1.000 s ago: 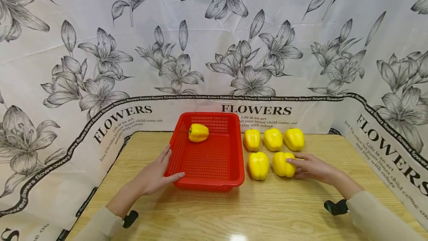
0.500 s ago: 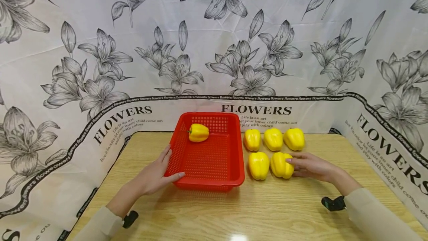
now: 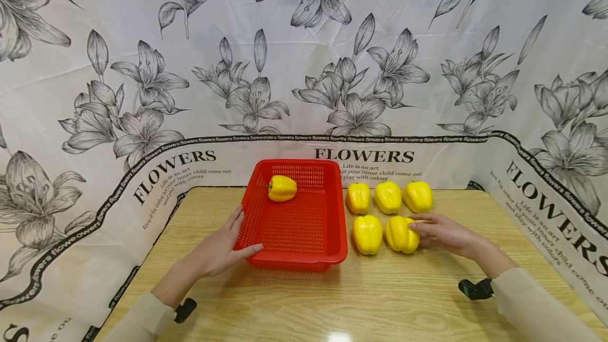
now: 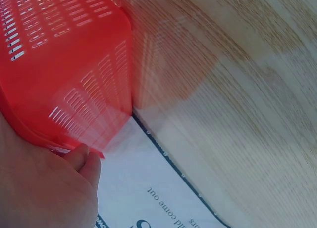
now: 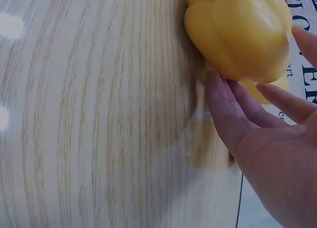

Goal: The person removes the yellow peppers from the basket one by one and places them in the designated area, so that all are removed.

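A red plastic basket (image 3: 341,215) stands on the table with one yellow bell pepper (image 3: 282,188) lying in its far left part. My left hand (image 3: 216,251) holds the basket's near left corner, its thumb over the front rim; in the left wrist view its fingers bend under the rim. To the right, my right hand (image 3: 448,235) touches the right end of another bell pepper (image 3: 401,235) in the near row. Its fingers are fairly straight and spread around that end in the right wrist view. Beside this pepper, on its left, sits a further bell pepper (image 3: 367,235).
A back row holds three yellow bell peppers: a left one (image 3: 358,198), a middle one (image 3: 388,198) and a right one (image 3: 418,197). The wood-grain table (image 3: 304,305) extends in front. Flower-printed cloth (image 3: 304,83) hangs behind and along both sides.
The pepper at my right hand has shifted slightly left overall, with a tiny move back right at the end. My right hand followed it. The left hand and basket stay put.
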